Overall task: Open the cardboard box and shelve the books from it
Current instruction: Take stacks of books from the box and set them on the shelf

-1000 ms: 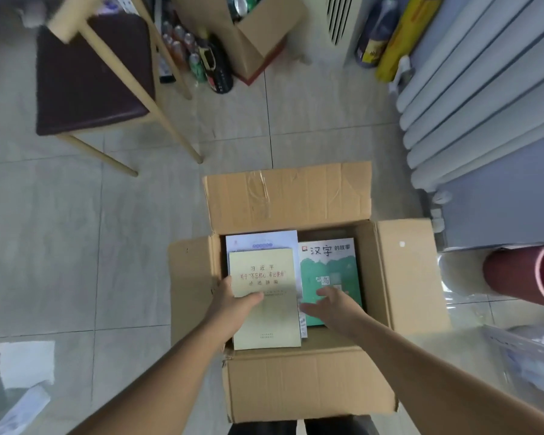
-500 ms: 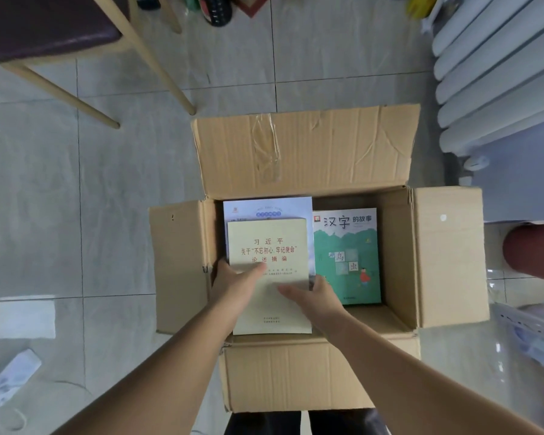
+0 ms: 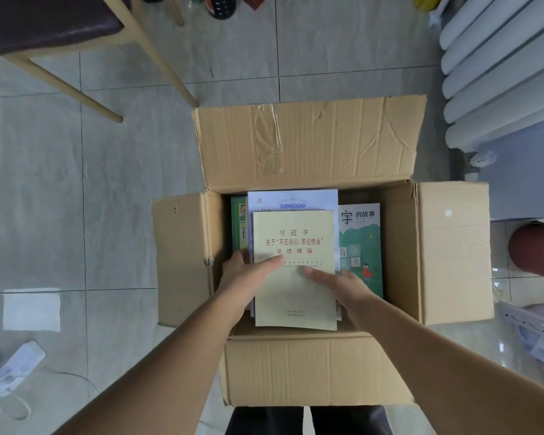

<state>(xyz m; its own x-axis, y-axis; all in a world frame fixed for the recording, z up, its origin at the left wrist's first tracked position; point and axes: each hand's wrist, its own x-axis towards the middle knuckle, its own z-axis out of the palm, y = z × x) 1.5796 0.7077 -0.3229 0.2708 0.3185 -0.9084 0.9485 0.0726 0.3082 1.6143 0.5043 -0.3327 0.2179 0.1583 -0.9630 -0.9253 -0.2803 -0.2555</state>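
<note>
Two-handed, grips the pale yellow book (image 3: 292, 296) lying topmost inside the open cardboard box (image 3: 311, 372). Lays the left hand's (image 3: 242, 274) thumb flat on the cover and curls the fingers round the left edge; does likewise with the right hand (image 3: 336, 284) at the right edge, fingers hidden below. Holds it over a larger white book (image 3: 292, 199); cannot tell whether the grip takes that one in too. Leaves a green book (image 3: 363, 243) showing at the right and another green one (image 3: 238, 224), mostly covered, at the left. Has the box on the tiled floor (image 3: 107, 199), all four flaps folded outward, with a wooden chair (image 3: 157, 51) beyond its far left corner, a white radiator (image 3: 500, 73) to the right and a face mask (image 3: 16, 365) on the tiles to the left.
</note>
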